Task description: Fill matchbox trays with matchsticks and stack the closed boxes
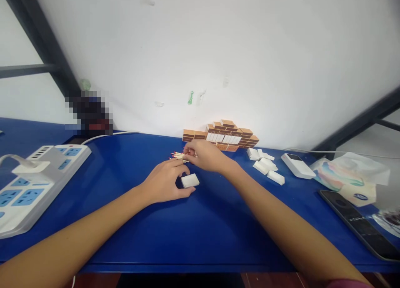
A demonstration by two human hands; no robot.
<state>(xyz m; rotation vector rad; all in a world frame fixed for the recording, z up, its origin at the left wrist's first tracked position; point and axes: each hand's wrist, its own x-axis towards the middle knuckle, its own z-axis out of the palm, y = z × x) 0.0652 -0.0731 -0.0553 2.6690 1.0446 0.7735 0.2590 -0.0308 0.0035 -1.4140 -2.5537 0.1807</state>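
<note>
My left hand [165,179] rests on the blue table with thumb and forefinger apart, curved around a small white matchbox tray [190,180]. Whether they touch the tray is hard to tell. A small bunch of matches [178,156], pale sticks with red heads, lies just beyond the left fingertips. Over these matches, my right hand [201,154] is closed in a pinch at their near end; its fingers partly hide them. Behind the right hand, brown-sided matchboxes [229,124] are stacked in a stepped wall, with white ones in the middle row.
Several white matchbox trays [265,165] lie to the right, beside a white device [298,166]. Farther right are a tissue pack [350,177] and a black phone [359,225]. A power strip [53,184] with a plugged-in charger occupies the left. The white wall stands behind.
</note>
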